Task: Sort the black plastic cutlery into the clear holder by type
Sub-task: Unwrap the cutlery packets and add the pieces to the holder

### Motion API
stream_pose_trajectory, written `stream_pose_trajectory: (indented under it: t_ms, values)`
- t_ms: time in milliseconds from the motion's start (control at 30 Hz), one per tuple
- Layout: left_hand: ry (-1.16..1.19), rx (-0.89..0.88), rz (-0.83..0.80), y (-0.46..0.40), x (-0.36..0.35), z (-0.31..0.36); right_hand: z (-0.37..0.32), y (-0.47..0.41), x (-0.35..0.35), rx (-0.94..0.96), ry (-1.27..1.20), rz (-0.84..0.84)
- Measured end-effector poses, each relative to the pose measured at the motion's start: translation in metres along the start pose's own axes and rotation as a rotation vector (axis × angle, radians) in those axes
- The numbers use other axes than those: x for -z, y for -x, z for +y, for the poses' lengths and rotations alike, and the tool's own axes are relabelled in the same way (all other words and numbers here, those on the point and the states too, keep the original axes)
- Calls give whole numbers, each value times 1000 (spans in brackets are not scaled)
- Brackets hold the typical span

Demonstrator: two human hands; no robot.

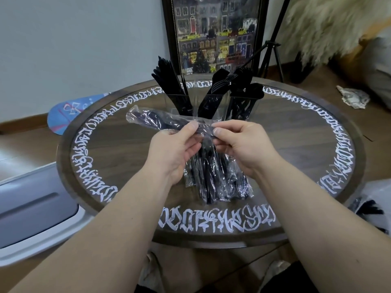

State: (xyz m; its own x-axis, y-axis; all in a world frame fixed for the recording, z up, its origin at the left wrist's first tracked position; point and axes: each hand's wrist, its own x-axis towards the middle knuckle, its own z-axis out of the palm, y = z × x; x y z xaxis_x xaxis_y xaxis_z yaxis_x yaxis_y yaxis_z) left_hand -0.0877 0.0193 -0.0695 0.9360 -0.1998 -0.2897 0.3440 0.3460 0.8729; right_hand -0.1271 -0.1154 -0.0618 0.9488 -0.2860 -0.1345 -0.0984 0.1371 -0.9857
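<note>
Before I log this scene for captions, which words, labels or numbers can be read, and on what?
Nothing reads as plain text.
Round table: a ring of white ornamental calligraphy, not legible as words.
Framed street picture: shopfront signs too small and blurred.
Blue board on the floor: pink marks, unreadable.
Wrapped cutlery packet: no print visible.

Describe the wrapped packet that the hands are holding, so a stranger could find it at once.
On the round table with white lettering, in front of the clear holder, both hands pinch one packet. It lies crosswise in the air; the other packets lie flat in a pile beneath.
</note>
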Motion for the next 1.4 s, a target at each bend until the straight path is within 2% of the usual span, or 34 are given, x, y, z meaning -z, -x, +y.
stream_pose_trajectory:
  t_ms: [133,333,567,700,800,833,900,967,1000,1167,1233,1300,1367,1400]
  values:
    - [23,-13,58,-3,2,2,-3,-1,18,-65,1,21]
    - [-103,-26,31,-2,-5,-5,-1,3,19,-59,79,-16]
    - [-175,-144,201,-11,11,4,0,0,22,-57,76,1]
    - [-126,-121,253,-17,25,13,0,-1,22,-40,157,28]
    - [-154,-182,337,-21,37,23,2,-3,29,-52,217,71]
    - [-255,-220,399,-23,43,25,4,-3,32,-53,213,106]
    - [-657,-287,492,-30,60,25,6,-6,35,-57,173,177]
    - [-1115,-245,480,-33,74,23,8,-8,34,-66,121,208]
    - [-1245,-193,457,-34,80,20,8,-8,33,-70,94,206]
    - [-1521,-20,438,-32,93,9,9,-7,28,-84,53,199]
    - [-1558,-23,501,-29,89,13,9,-7,28,-94,52,201]
    - [-1513,-236,533,-22,74,18,8,-7,26,-107,14,191]
    - [-1319,-404,398,-13,49,21,5,-6,23,-137,-77,152]
    - [-1176,-372,262,-7,35,18,5,-6,21,-162,-124,120]
